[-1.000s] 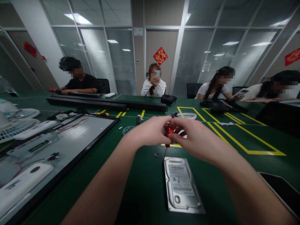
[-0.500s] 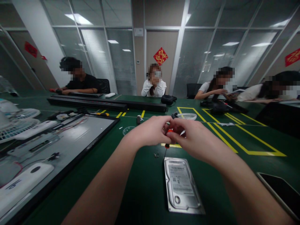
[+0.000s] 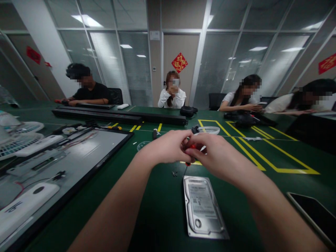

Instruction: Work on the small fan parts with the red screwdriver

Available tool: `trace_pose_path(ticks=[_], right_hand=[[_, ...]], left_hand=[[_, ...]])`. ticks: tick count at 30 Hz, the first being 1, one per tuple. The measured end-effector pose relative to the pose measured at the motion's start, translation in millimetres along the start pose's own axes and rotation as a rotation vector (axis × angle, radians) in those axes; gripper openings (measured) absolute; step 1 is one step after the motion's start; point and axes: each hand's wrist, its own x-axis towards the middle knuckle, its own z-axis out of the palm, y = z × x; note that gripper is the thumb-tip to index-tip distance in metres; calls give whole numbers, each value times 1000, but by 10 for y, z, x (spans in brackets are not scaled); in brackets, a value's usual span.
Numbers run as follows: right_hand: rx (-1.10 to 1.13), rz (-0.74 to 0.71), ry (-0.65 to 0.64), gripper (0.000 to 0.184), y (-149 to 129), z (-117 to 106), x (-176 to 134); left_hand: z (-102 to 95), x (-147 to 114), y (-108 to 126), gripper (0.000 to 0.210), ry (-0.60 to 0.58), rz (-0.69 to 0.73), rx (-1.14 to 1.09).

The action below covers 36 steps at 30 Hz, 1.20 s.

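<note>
A screwdriver (image 3: 188, 164) with a red and black handle stands nearly upright, its thin shaft meeting the far left corner of a silver hard drive (image 3: 203, 206). My right hand (image 3: 212, 152) pinches the handle between thumb and fingers. Beside it, my left hand (image 3: 173, 145) is closed around the upper part of the handle, its fingertips partly hidden behind the right ones. The hard drive lies flat, label side up, on the green table (image 3: 160, 210). Several small screws (image 3: 174, 173) lie loose just left of the screwdriver shaft.
On the left lies a large panel (image 3: 86, 164) with a black frame, white parts and fans on or near it. A phone (image 3: 312, 217) rests at the right. Behind my hands are a clear dish (image 3: 143, 145) and a white mesh cover (image 3: 210, 130). Several people sit across the table.
Both hands keep hold of the screwdriver; the fingers of my right hand have shifted slightly around the handle. The hard drive stays in place.
</note>
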Motion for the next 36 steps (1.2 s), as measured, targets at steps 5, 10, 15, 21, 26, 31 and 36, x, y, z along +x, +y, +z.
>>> trace_pose_path(ticks=[5,10,15,21,26,31,36], right_hand=[[39,-16,22,25,22,35,9],[36,-4,43,16,10,9,5],[-30,-15,57,9,2,2,16],[54,-41,47,21,-1,26,12],[-11,2,72,8,-35,-1,13],[27,-4,56,23,-5,-6,-5],[30,18,60,14,-8,-3,-18]], left_hand=[[-4,-10,-1,36,-11,18,-49],[16,4,-25,37,-5,10,-58],[20,1,-22,36,7,30,-20],[41,3,-43,40,-6,53,-64],[51,17,-57,42,8,38,-57],[26,6,-37,48,-10,20,-69],[26,6,-26,45,0,-21,-52]])
